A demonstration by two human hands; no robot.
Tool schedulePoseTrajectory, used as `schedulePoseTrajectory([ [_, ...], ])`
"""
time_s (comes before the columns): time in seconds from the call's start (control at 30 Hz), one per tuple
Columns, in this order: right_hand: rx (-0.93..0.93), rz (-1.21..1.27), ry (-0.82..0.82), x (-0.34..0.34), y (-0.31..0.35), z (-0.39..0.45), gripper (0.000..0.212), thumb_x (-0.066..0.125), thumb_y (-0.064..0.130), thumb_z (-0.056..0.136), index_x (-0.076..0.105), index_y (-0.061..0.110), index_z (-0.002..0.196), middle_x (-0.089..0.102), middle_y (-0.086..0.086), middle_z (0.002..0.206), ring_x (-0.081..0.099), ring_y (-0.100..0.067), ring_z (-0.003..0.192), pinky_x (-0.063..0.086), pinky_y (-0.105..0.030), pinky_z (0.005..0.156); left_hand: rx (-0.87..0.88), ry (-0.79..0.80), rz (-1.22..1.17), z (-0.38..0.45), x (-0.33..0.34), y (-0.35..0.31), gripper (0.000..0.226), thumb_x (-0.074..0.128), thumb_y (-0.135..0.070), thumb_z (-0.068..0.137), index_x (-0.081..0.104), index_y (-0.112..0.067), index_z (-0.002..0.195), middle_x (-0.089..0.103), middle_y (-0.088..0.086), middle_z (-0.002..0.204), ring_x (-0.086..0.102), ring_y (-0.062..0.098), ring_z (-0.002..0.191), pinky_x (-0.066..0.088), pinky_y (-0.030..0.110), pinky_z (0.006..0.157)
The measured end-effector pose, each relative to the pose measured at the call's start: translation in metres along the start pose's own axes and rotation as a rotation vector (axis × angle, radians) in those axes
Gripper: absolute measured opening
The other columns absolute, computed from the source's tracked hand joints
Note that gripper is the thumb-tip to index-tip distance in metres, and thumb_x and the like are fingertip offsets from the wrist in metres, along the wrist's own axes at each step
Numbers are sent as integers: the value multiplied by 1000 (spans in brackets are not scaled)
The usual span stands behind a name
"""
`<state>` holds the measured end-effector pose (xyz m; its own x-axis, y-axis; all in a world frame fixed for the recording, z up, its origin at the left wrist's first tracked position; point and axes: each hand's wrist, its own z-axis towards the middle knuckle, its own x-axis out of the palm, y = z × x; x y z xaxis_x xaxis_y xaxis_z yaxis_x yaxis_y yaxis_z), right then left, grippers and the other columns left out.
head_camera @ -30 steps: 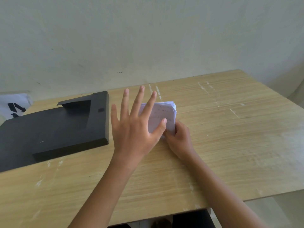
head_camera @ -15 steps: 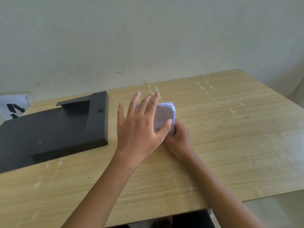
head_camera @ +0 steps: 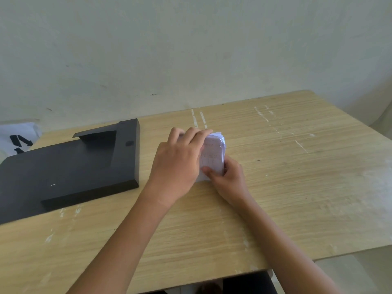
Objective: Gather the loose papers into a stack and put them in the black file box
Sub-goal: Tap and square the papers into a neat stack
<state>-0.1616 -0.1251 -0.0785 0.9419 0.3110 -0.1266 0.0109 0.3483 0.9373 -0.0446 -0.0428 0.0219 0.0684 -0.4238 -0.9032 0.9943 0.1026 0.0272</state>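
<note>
Head view shows both bare hands working on one small stack of white printed papers point(head_camera: 213, 154), which stands on the light wooden table point(head_camera: 297, 187) between them. We note the left hand point(head_camera: 178, 164) lies against the stack's left face, fingers curled over its far top edge, closed on the sheets. The right hand point(head_camera: 230, 180) sits just nearer the person than the stack, thumb on the front sheet and fingers wrapped round the near right edge, also clamped on the paper. The sheet edges at the far end look uneven, so we judge the stack not fully squared.

The flat black plastic file box point(head_camera: 70, 166) lies well to the left of the left hand, apart from it, resting on the table with a raised lip on its near and right sides. We cannot tell from this angle where its opening lies. No other loose sheets appear on the table.

Step in hand, in our judgement: gathering is done and the stack is being squared and gripped. The next move calls for a firm two-handed hold so the sheets do not fan out, then a lift and a carry leftward to the box. A white bag with black arrows point(head_camera: 18, 139) sits beyond the box, clear of that path.
</note>
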Motion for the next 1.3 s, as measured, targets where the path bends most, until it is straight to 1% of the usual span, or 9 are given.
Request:
schedulePoseTrajectory([
  [0.13,-5,-8,3,-1,0,-1,26,81,13,82,65,33,78,69,24,68,59,6,60,45,-12,55,17,95,15,8,-7,6,47,48,-16,102,48,-35,144,59,-17,131,49,20,114,47,40,85],
  [0.23,7,3,1,-1,1,0,28,81,11,83,66,34,79,69,24,68,59,6,60,46,-12,56,35,-4,46,15,-13,4,42,50,-29,107,50,-32,149,58,-14,142,53,21,125,44,44,102],
  [0.4,16,-16,-16,0,0,-1,35,83,15,82,55,30,65,56,19,55,44,2,52,35,-13,49,74,65,73,18,-3,-7,66,25,-47,107,23,-18,166,45,0,162,36,20,151,16,43,129],
  [0.53,6,24,-4,0,0,-2,32,76,11,83,55,27,65,59,8,60,48,-5,56,39,-22,50,76,53,54,9,8,-11,64,21,-46,110,17,-18,167,33,-1,169,23,17,159,13,38,129],
  [0.77,-11,23,3,-1,1,-2,33,77,13,80,53,27,63,55,16,55,42,1,52,34,-16,48,102,29,45,12,2,-11,65,19,-45,106,33,-18,163,49,-2,160,41,19,150,27,40,123],
  [0.9,11,10,-2,-1,-2,-2,19,75,6,82,59,9,72,59,10,61,45,-2,55,37,-23,50,135,68,44,10,13,-14,62,24,-47,110,26,-20,165,40,-4,166,35,16,153,19,38,126],
  [1.0,36,-23,-52,-3,-4,0,29,68,0,85,54,21,71,58,16,57,43,3,51,36,-16,50,174,86,69,-2,25,-20,63,29,-46,110,22,-19,166,36,-3,168,31,18,155,16,39,128],
  [1.13,11,-31,-90,-2,-4,3,28,72,9,88,55,20,70,55,12,60,44,-5,56,36,-24,52,186,-89,108,9,21,-17,61,45,-42,106,40,-12,159,60,5,145,55,29,133,29,50,125],
  [1.3,-40,-29,-71,-1,0,0,36,74,9,88,57,37,74,62,28,62,52,4,54,38,-10,53,127,-36,148,23,11,-5,60,51,-46,105,39,-24,160,61,-4,140,57,24,127,22,49,127],
])
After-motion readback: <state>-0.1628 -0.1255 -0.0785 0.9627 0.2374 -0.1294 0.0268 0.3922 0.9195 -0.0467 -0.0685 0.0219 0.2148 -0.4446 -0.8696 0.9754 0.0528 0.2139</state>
